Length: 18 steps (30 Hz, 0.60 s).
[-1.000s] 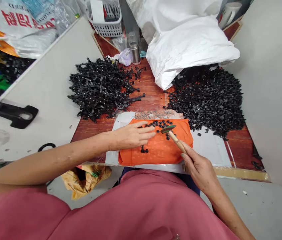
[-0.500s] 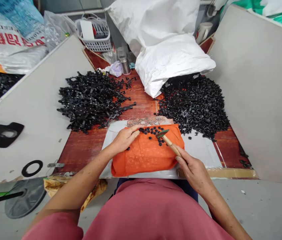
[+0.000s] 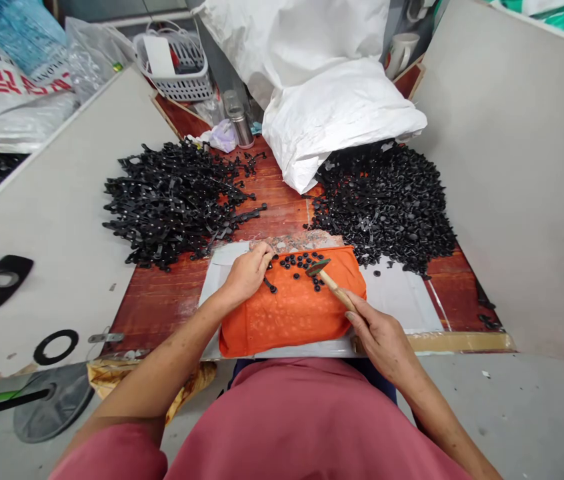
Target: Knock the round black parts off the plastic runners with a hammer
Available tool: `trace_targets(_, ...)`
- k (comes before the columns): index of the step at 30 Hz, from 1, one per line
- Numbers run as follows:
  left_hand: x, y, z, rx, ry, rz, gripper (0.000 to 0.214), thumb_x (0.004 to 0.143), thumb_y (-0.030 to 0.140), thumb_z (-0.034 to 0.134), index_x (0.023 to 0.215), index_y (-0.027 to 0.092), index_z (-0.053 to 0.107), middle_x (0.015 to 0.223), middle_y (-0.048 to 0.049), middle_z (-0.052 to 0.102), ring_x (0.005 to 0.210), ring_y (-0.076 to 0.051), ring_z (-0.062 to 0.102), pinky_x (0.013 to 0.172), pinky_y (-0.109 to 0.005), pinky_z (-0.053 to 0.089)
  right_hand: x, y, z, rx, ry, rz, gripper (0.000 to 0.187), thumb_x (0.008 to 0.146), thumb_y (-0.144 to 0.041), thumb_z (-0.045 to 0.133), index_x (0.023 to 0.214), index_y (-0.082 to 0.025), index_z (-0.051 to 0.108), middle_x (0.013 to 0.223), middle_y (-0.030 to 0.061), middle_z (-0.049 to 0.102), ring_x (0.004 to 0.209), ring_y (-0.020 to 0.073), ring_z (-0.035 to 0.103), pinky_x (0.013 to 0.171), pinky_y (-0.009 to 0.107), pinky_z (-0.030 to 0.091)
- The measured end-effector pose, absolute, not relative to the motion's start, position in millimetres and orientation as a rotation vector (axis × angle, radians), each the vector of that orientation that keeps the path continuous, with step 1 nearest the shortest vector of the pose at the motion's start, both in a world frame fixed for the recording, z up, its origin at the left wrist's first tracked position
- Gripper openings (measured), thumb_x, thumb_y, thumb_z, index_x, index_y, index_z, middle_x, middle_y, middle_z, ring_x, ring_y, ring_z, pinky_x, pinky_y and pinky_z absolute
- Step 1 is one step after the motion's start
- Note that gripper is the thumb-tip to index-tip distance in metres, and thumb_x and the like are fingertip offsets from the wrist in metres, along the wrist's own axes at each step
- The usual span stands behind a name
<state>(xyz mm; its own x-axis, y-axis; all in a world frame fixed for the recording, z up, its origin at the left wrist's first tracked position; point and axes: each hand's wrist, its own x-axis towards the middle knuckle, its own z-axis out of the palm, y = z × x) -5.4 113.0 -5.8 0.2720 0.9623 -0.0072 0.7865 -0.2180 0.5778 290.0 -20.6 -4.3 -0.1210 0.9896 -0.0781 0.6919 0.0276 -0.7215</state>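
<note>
The right hand grips the hammer; the left hand's hold I cannot tell. Careless swing could scatter black pieces.

- Here's the red-brown wooden table!
- Left side, a bristling black heap.
- Right, a denser black pile.
- Back, a metal flask.
- Front, white sheeting.

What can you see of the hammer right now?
The hammer has a dark, greenish, metal-looking head and a pale, wooden-looking handle. The right hand grips the handle's lower end. It slants away from the person, leftward, over the orange cloth, its head near small black pieces; whether it touches them is unclear.
</note>
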Motion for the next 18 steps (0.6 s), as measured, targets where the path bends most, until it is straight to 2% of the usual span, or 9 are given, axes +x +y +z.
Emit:
trace_targets(3, -2, 114, -8, 2.12, 1.596, 0.409, 0.022, 0.104, 0.034, 0.034, 0.099, 0.024, 0.053, 0.087, -0.0043, 0.066, 0.08, -0.023, 0.064, 0.077, -0.033, 0.045, 292, -21, -7, -1.721, -1.875, 0.857, 0.048, 0.106, -0.033, 0.045, 0.152, -0.028, 0.055, 0.132, 0.0048, 0.074, 0.105, 0.0238, 0.077, 0.084, 0.033, 0.06)
trace_targets(8, 2, 115, -12, 2.165, 1.588, 0.319, 0.022, 0.105, 0.03, 0.032, 0.104, 0.023, 0.053, 0.099, -0.0078, 0.07, 0.09, -0.025, 0.069, 0.082, -0.033, 0.048, 292, -21, -10, -1.716, -1.881, 0.862, 0.048, 0.106, -0.034, 0.045, 0.152, -0.028, 0.054, 0.139, 0.0038, 0.07, 0.112, 0.024, 0.075, 0.09, 0.033, 0.06)
trace_targets(14, 8, 114, -10, 2.195, 1.738, 0.02, 0.026, 0.108, 0.031, 0.03, 0.116, 0.022, 0.053, 0.107, -0.0104, 0.076, 0.094, -0.026, 0.074, 0.081, -0.033, 0.049, 291, -22, -12, -1.725, -1.89, 0.87, 0.048, 0.106, -0.035, 0.044, 0.153, -0.026, 0.054, 0.14, 0.0053, 0.069, 0.112, 0.0247, 0.074, 0.091, 0.034, 0.059)
trace_targets(18, 13, 111, -4, 2.224, 1.82, -0.178, 0.031, 0.109, 0.035, 0.027, 0.123, 0.022, 0.051, 0.105, -0.0109, 0.078, 0.093, -0.027, 0.075, 0.078, -0.033, 0.049, 291, -19, -12, -1.742, -1.935, 0.843, 0.049, 0.107, -0.036, 0.042, 0.153, -0.026, 0.053, 0.128, 0.0071, 0.076, 0.102, 0.0248, 0.077, 0.086, 0.034, 0.059)
